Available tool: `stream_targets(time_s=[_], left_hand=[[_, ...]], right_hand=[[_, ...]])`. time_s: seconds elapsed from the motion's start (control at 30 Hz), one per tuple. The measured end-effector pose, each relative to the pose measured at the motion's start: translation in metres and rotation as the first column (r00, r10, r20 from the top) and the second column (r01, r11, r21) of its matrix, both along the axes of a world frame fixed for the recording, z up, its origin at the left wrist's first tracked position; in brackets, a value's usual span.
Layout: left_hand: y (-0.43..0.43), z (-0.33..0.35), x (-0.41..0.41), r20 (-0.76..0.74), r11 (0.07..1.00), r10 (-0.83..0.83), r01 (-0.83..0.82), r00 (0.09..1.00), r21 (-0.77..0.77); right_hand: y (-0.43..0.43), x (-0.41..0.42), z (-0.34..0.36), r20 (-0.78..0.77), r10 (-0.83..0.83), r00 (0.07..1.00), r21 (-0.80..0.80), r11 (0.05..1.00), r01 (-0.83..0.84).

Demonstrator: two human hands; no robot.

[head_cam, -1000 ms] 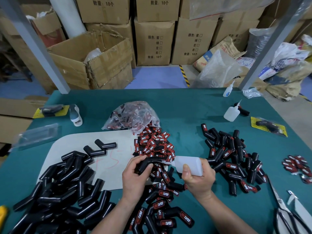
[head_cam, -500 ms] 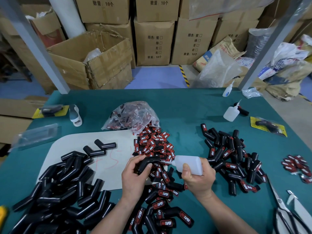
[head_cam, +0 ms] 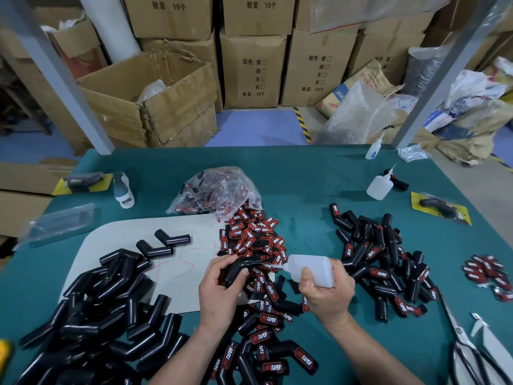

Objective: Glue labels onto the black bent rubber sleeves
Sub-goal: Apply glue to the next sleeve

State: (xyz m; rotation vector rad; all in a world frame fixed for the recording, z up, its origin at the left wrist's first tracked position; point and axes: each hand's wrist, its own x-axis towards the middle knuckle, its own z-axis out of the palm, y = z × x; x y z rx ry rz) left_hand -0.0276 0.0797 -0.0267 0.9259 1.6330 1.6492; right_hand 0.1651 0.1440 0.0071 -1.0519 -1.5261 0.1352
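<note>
My left hand [head_cam: 219,287] grips a black bent rubber sleeve [head_cam: 241,269] above the table's middle. A white glue bottle [head_cam: 312,269] lies sideways in my right hand [head_cam: 326,294], its nozzle pointing left and touching the sleeve's right end. Behind them lies a heap of red-and-black labels [head_cam: 252,237]. A big pile of plain black sleeves [head_cam: 94,309] covers the left side. Labelled sleeves lie in a pile at the right [head_cam: 385,259] and in another one [head_cam: 263,351] near the front between my forearms.
A clear bag of labels [head_cam: 216,191] sits behind the heap. Two more glue bottles [head_cam: 379,186] stand at the back right. A small label heap [head_cam: 488,273] and scissors [head_cam: 469,354] lie at the right edge. A white sheet [head_cam: 116,245] covers part of the green table [head_cam: 299,173].
</note>
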Motion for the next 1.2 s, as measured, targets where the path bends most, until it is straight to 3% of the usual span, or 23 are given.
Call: stream_targets(time_s=[1.2], left_hand=[[-0.0004,0.0052,0.0036,0.011,0.999,0.034,-0.034,0.999,0.024]], right_hand=[[0.0017,0.0001,-0.0016,0.003,-0.029,1.000,0.012,0.999,0.029]])
